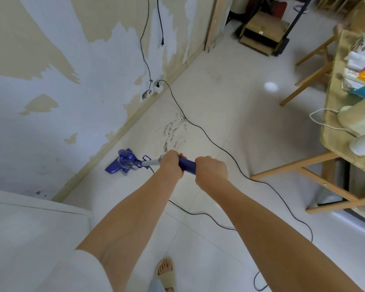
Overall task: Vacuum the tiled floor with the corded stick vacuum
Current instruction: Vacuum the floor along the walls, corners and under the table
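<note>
Both hands (211, 170) round the stick vacuum (125, 163) handle, floor head by the wall

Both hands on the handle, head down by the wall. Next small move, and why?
Probably steer the vacuum head right and forward onto the gray smudged patch. Left hand and right hand both grip the handle, the head sits by the baseboard, and that dirt lies just beyond it. Mind the black cord beside the patch.
</note>
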`<act>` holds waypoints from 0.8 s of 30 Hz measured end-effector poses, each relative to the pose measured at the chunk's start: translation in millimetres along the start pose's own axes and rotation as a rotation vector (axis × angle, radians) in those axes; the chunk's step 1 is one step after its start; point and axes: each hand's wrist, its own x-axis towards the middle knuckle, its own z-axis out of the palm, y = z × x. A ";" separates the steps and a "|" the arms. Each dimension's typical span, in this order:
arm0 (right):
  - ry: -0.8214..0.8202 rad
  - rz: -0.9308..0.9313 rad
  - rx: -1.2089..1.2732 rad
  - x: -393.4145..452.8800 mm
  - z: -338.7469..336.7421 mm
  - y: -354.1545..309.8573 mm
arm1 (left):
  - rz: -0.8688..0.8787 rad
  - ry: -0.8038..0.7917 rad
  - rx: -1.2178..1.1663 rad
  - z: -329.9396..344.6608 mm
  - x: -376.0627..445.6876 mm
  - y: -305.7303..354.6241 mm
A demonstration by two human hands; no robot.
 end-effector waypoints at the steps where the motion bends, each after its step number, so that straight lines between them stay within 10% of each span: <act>1: -0.004 0.001 -0.005 2.2 0.3 0.3 | 0.001 -0.006 -0.019 1.7 2.9 -0.5; 24: -0.112 -0.211 0.112 74.4 -37.2 -15.4 | 0.063 0.164 -0.120 20.7 38.5 63.1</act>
